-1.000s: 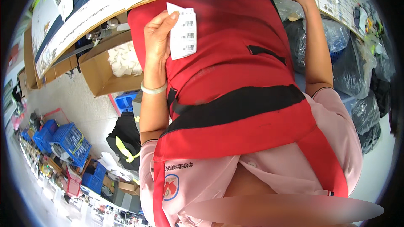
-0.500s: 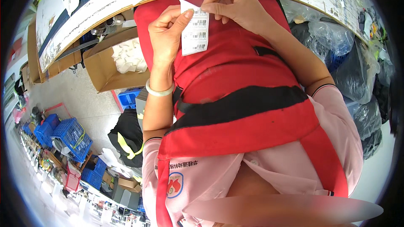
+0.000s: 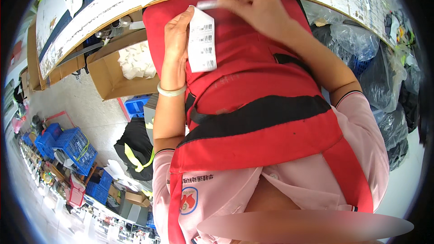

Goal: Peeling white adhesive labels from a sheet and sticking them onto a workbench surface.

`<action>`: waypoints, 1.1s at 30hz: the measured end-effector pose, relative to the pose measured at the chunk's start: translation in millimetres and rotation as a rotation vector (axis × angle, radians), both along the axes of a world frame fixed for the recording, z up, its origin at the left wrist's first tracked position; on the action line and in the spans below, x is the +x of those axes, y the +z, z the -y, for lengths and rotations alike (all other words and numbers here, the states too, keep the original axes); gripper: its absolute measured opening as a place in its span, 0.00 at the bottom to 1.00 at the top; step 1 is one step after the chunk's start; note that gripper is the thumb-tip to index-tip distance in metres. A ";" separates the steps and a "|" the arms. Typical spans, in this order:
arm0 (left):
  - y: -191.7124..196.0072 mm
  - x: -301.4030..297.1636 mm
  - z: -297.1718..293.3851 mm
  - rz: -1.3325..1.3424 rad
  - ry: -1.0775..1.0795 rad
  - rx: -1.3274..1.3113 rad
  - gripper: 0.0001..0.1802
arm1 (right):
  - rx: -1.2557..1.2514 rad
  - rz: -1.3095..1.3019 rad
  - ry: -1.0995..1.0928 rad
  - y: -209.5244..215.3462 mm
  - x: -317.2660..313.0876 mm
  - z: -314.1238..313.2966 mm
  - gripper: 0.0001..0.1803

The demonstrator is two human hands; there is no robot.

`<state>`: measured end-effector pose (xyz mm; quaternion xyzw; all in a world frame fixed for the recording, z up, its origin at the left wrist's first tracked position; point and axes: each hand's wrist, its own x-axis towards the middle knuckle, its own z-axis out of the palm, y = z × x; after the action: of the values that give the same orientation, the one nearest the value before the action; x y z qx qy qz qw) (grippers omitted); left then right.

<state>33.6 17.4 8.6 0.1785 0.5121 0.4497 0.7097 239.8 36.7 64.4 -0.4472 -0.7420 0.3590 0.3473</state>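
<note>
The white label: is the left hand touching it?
Touching. The head view shows the left hand holding the white label along its left edge, with the fingers behind the paper. The right hand meets its top corner, though that part is blurred.

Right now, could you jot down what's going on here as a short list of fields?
left hand: holds a white label strip upright against its palm
right hand: pinches the strip's top end, partly blurred
clothing: red apron over a pink shirt
wrist: pale bangle on the left arm
ahead: paper-covered table
under the table: open cardboard box of white pieces
floor at left: blue crates
at right: dark plastic bags
</note>
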 end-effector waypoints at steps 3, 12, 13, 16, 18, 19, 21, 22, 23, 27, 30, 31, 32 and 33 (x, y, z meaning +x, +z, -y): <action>-11.0 -2.8 -1.0 0.058 -0.056 0.079 0.13 | -0.500 -0.113 -0.131 13.5 22.7 -38.5 0.07; -12.4 -2.0 -1.9 0.035 -0.050 0.064 0.13 | -0.591 -0.005 -0.054 5.6 36.1 -74.1 0.09; -13.3 -2.6 -1.8 0.035 -0.052 0.071 0.14 | -0.592 -0.006 -0.054 4.4 35.3 -74.8 0.09; -14.6 -3.8 -2.1 0.038 -0.066 0.076 0.14 | -0.603 -0.006 -0.041 -4.1 35.3 -77.2 0.10; -13.5 -3.6 -2.7 0.041 -0.071 0.071 0.14 | -0.611 0.013 -0.066 -10.9 33.6 -79.8 0.09; -12.6 -3.6 -2.8 0.045 -0.075 0.068 0.13 | -0.614 0.013 -0.064 -9.7 32.5 -79.2 0.09; -10.7 -1.1 -2.1 0.043 -0.052 0.059 0.13 | -0.628 0.019 -0.078 -2.3 31.1 -78.0 0.09; -9.7 0.1 -2.1 0.043 -0.029 0.053 0.13 | -0.626 0.020 -0.080 -0.6 31.5 -78.3 0.09; -10.6 0.0 -2.3 0.044 -0.031 0.055 0.13 | -0.620 0.029 -0.071 0.9 31.9 -78.4 0.09; -16.1 -2.2 -2.8 0.052 -0.035 0.073 0.13 | -0.614 0.019 -0.064 -0.5 31.4 -79.3 0.09; -16.6 -2.0 -2.5 0.046 -0.031 0.065 0.13 | -0.622 0.037 -0.069 -0.7 30.6 -79.4 0.09; -16.2 -1.8 -2.7 0.043 -0.030 0.061 0.13 | -0.622 0.037 -0.071 -0.3 30.4 -79.4 0.09; -15.8 -1.5 -2.7 0.043 -0.031 0.061 0.13 | -0.621 0.038 -0.071 0.3 30.3 -79.2 0.09; -15.3 -0.9 -2.5 0.048 -0.027 0.062 0.13 | -0.620 0.039 -0.072 0.9 30.3 -78.9 0.09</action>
<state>32.7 19.9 -6.7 0.1967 0.4783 0.4598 0.7219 270.1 115.6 65.2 -0.5648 -0.5873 0.5469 0.1925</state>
